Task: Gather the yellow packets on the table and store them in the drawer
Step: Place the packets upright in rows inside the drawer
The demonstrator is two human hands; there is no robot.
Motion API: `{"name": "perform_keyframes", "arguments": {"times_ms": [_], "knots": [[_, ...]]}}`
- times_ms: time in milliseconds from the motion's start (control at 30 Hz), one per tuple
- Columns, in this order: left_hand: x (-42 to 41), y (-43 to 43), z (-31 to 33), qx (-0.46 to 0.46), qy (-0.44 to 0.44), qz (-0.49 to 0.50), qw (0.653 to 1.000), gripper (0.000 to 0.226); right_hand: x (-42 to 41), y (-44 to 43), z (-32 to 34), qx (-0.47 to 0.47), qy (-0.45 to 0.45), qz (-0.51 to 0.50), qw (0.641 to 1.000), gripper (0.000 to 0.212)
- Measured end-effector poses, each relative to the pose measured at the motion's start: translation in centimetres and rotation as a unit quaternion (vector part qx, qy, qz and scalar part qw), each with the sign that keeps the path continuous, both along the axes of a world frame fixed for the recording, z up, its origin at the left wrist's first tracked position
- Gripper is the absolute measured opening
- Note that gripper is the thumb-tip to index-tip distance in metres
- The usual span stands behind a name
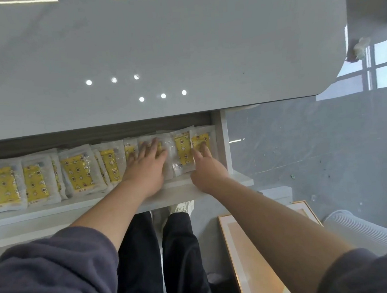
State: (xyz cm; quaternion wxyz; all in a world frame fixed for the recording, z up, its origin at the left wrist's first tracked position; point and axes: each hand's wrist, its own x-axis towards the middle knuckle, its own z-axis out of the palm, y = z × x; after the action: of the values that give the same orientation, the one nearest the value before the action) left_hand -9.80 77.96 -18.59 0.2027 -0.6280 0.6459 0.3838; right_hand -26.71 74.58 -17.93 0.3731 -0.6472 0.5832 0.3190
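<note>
Yellow packets (pixel 77 172) in drawer (pixel 222 144), under left hand (pixel 147 166), right hand (pixel 206 168)

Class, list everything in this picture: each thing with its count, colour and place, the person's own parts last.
table: one, glossy pale grey, top of view
drawer: one, white, open beneath the table edge
yellow packets: about ten, overlapping, yellow in clear wrap, in a row inside the drawer
picture frame: one, gold-edged, on the floor, lower right
ribbed object: one, white, lower right corner
floor: one, grey, right of the table
trousers: one pair, black, bottom centre
sleeves: two, dark grey-blue, bottom corners
left hand: one, flat on packets mid-row
right hand: one, fingers on the rightmost packet
</note>
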Motion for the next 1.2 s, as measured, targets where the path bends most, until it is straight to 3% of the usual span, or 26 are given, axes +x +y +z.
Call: {"name": "perform_keyframes", "arguments": {"times_ms": [200, 333, 433, 567, 700, 867, 967, 1067, 1200], "knots": [[1.0, 0.9, 0.0, 0.031, -0.085, 0.150, 0.984, 0.092, -0.6, -0.4, 0.8, -0.023, 0.028, -0.010, 0.999, 0.075], [3.6, -0.5, -1.4, -0.061, -0.059, 0.092, 0.992, 0.091, 1.1, -3.2, -0.4, -0.121, -0.005, 0.096, 0.988, 0.076], [4.1, -2.8, -2.6, -0.072, 0.012, 0.045, 0.996, 0.085, 2.6, -5.9, -1.9, -0.113, 0.011, 0.125, 0.986, 0.077], [2.8, -3.7, -4.2, -0.080, 0.037, -0.035, 0.995, 0.072, 2.4, -6.2, -2.5, -0.120, 0.058, 0.172, 0.976, 0.055], [1.1, -4.3, -4.0, -0.116, 0.022, 0.028, 0.993, 0.063, 2.4, -5.5, -3.2, -0.141, 0.060, 0.165, 0.974, 0.050], [0.3, -3.7, -4.5, -0.135, 0.010, 0.000, 0.991, 0.054, 2.2, -5.2, -3.1, -0.142, 0.066, 0.176, 0.972, 0.050], [0.7, -3.0, -3.8, -0.115, 0.018, 0.031, 0.993, 0.068, 2.5, -5.1, -2.4, -0.136, 0.085, 0.178, 0.971, 0.054], [2.9, -1.4, -2.7, -0.120, 0.005, 0.070, 0.990, 0.076, 4.8, -4.7, -1.7, -0.142, 0.045, 0.196, 0.969, 0.064], [8.3, 0.9, -2.1, -0.133, -0.038, 0.093, 0.986, 0.070, 9.0, -2.8, -1.2, -0.133, -0.032, 0.219, 0.966, 0.072]]}}
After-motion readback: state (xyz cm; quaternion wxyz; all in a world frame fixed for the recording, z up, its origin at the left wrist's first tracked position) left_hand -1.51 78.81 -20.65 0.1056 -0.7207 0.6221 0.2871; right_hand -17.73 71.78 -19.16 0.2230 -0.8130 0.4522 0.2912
